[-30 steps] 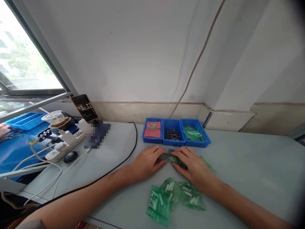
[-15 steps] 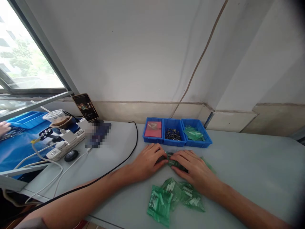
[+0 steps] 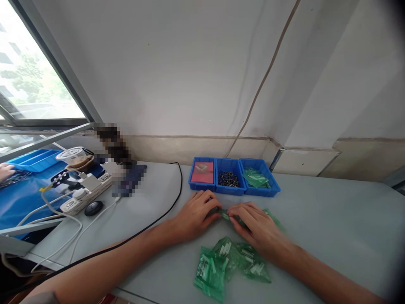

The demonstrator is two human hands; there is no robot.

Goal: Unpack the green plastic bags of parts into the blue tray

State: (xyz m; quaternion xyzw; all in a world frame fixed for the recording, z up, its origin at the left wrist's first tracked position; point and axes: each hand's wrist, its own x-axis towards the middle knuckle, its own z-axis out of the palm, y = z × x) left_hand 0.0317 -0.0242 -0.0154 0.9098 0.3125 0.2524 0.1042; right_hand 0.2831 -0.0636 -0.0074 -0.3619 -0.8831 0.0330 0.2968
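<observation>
Between my two hands is a green plastic bag (image 3: 225, 215), mostly covered by my fingers. My left hand (image 3: 199, 213) pinches its left end between thumb and fingertips. Curled over the right part of the same bag is my right hand (image 3: 257, 223), its thumb and fingertips pressed close to the left hand's. Another piece of green plastic (image 3: 274, 218) shows behind the right hand; I cannot tell whether it is the same bag. In front of my hands, several filled green bags (image 3: 210, 272) lie together, with pale cylindrical pieces inside.
Behind my hands stand three blue bins: one with a red packet (image 3: 203, 173), one with dark metal screws (image 3: 228, 179), one with green bags (image 3: 256, 177). A black cable (image 3: 164, 213) crosses my left arm. Leftward are a power strip (image 3: 85, 194), a mouse (image 3: 93, 208) and another person's hand (image 3: 5, 172).
My fingertips have drawn in around the green bag, and the dark contents seen between my hands are now covered. The filled bags in front lie unchanged.
</observation>
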